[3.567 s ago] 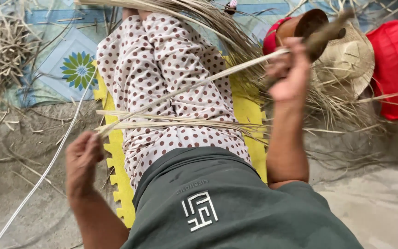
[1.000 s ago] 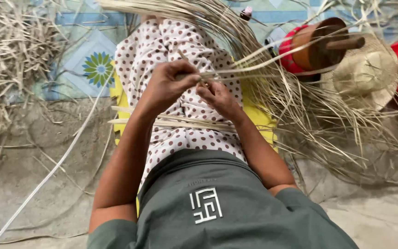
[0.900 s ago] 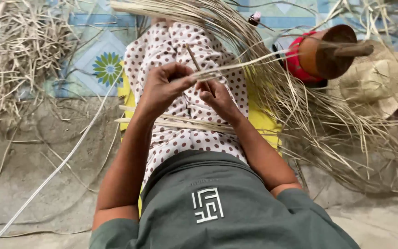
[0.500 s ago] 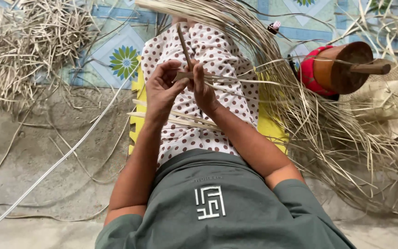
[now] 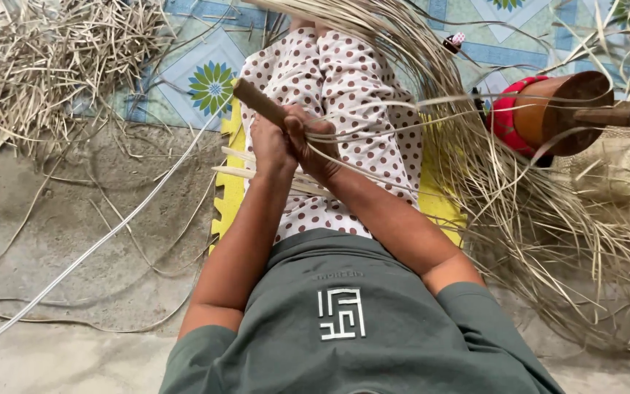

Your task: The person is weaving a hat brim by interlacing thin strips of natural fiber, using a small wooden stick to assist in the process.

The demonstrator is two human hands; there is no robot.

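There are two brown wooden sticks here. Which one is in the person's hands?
The stick over the spotted lap: both hands grip its lower end among pale strips. The other stick pokes out of the round wooden block with a red band, at right, untouched.

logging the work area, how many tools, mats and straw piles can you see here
wooden-handled tool in both hands: 1
wooden spool with red rim: 1
yellow foam mat: 1
loose straw pile: 1
long straw bundle: 1
total: 5

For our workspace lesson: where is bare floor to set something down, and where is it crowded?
Free: grey floor between the straw pile and yellow mat, crossed only by thin strips. Crowded: right of the legs, where loose straw surrounds the wooden block.
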